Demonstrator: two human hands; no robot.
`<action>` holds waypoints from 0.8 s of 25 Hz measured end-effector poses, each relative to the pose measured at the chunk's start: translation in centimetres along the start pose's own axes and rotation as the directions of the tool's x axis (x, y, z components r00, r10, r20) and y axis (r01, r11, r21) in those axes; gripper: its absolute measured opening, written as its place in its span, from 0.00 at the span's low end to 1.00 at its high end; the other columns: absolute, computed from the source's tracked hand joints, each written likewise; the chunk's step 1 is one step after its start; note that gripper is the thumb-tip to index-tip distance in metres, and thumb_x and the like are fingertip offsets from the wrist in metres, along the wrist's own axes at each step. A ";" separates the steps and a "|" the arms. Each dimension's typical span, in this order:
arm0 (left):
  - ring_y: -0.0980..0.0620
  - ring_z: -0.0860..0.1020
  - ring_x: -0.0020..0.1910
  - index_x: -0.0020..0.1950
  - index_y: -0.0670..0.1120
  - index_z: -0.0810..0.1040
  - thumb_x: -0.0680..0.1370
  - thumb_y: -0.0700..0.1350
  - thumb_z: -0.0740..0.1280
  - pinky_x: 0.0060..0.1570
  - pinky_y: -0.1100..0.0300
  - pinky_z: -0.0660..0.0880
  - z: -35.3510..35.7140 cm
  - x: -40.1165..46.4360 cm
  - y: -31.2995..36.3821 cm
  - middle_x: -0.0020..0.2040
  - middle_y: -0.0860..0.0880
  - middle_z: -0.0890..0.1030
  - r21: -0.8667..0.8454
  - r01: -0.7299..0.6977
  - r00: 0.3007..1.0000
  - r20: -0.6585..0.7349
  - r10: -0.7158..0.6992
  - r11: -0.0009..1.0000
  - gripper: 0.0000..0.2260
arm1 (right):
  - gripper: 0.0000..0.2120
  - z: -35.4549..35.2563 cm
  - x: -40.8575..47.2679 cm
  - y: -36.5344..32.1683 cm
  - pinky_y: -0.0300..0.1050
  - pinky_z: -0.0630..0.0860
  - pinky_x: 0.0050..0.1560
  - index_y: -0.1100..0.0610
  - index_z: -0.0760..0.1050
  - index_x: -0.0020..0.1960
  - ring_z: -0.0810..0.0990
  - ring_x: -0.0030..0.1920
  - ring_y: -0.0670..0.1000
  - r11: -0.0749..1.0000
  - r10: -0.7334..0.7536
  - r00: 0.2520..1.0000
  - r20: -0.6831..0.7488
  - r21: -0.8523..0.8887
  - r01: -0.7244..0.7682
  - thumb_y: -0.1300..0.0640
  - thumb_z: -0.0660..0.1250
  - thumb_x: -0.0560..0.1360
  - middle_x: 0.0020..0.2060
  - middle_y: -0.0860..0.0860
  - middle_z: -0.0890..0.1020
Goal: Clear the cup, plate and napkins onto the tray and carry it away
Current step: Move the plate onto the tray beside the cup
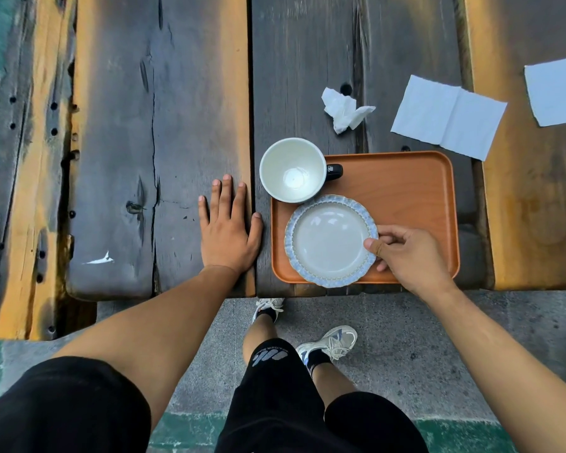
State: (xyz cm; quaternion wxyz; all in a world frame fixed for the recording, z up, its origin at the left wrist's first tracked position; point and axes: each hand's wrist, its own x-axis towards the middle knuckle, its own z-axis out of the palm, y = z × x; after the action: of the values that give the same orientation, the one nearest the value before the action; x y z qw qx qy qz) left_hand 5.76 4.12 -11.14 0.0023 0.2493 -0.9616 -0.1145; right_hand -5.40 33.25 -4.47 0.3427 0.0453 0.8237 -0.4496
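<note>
An orange tray (415, 197) lies on the dark wooden table near its front edge. A white cup (291, 170) with a dark handle stands on the tray's far left corner, overhanging the rim. A blue-rimmed plate (329, 240) rests on the tray's near left part. My right hand (409, 253) pinches the plate's right rim, thumb on top. My left hand (227, 228) rests flat on the table, just left of the tray. A crumpled napkin (345, 111) lies beyond the tray. A flat unfolded napkin (448, 117) lies to the tray's far right.
Another flat white napkin (556, 91) sits at the right edge of view on a lighter plank. A gap between planks (250, 93) runs away from me left of the tray. Below the table edge are my legs and shoes on grey pavement (406, 348).
</note>
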 end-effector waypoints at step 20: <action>0.44 0.53 0.83 0.81 0.46 0.62 0.81 0.56 0.53 0.80 0.38 0.49 -0.1 0.1 0.1 0.83 0.44 0.58 0.007 0.012 1.000 0.020 -0.013 1.000 0.30 | 0.07 0.3 -0.3 -0.7 0.31 0.75 0.31 0.46 0.77 0.58 0.82 0.30 0.44 0.996 -0.060 0.998 -0.022 -0.064 0.059 0.51 0.69 0.80 0.40 0.48 0.85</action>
State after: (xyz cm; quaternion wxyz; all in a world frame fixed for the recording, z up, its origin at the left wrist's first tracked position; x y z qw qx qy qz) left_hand 5.59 4.15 -10.98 -0.0089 0.2541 -0.9604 -0.1135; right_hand -5.30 32.63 -3.90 0.3205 0.0153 0.8425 -0.4327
